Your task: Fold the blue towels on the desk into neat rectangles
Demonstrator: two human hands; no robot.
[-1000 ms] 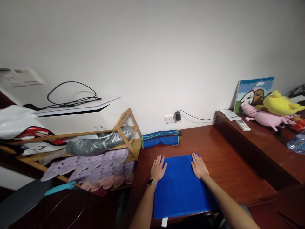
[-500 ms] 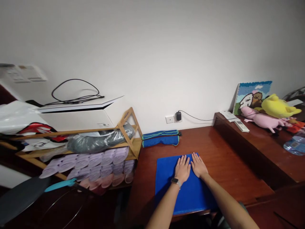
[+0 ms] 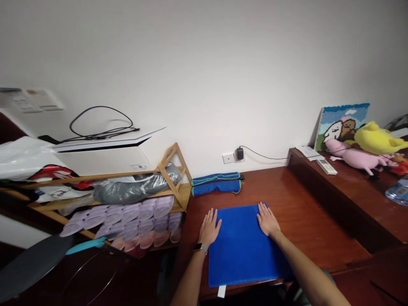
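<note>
A blue cloth (image 3: 242, 246) lies spread flat on the brown wooden table, a small white tag (image 3: 222, 291) sticking out from its near edge. My left hand (image 3: 209, 227), with a watch (image 3: 200, 247) at the wrist, rests flat on the cloth's far left corner and side edge, fingers stretched out. On the far right corner lies my right hand (image 3: 268, 220), also flat with its fingers extended. Neither hand grips anything. Beyond the cloth, against the wall, a folded blue cloth with green edging (image 3: 216, 185) lies on the table.
At left stands a wooden rack (image 3: 177, 178) with lilac and pink slippers (image 3: 140, 212) and a white box (image 3: 102, 161) on top. A raised ledge (image 3: 357, 187) at right carries plush toys (image 3: 357, 159), a remote (image 3: 327, 167) and a bottle (image 3: 398, 192). A black charger (image 3: 240, 153) is plugged into the wall.
My left hand has slid left from the middle of the blue cloth to its left edge. My right hand stays at the far right corner. The white tag has come into sight.
</note>
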